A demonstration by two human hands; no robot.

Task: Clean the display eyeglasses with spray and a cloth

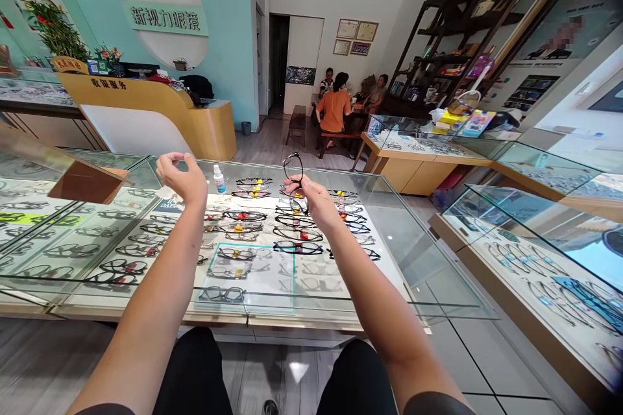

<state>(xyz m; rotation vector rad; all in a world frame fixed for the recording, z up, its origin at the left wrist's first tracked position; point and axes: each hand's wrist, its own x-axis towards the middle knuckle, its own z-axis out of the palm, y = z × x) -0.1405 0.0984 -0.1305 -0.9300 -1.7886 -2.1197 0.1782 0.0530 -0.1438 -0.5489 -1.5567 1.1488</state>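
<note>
My right hand (314,200) is raised over the glass display counter (389,233), its fingers closed on a pair of dark-rimmed eyeglasses (284,168). One round lens stands up above the fingers; the other hangs below, partly hidden by them. To the left, my left hand (182,176) is lifted over the counter with fingers curled and thumb near the index fingertip. What it pinches, if anything, is too small to make out. A small whitish piece (165,193) shows just below it; whether the hand touches it cannot be told. A white spray bottle (219,179) stands between my hands.
Rows of eyeglasses (298,248) lie under my arms, some with red or yellow tags. A brown panel (87,180) juts in at the left. More glass cases (530,253) stand to the right. Several people sit at the back, one in an orange shirt (335,110).
</note>
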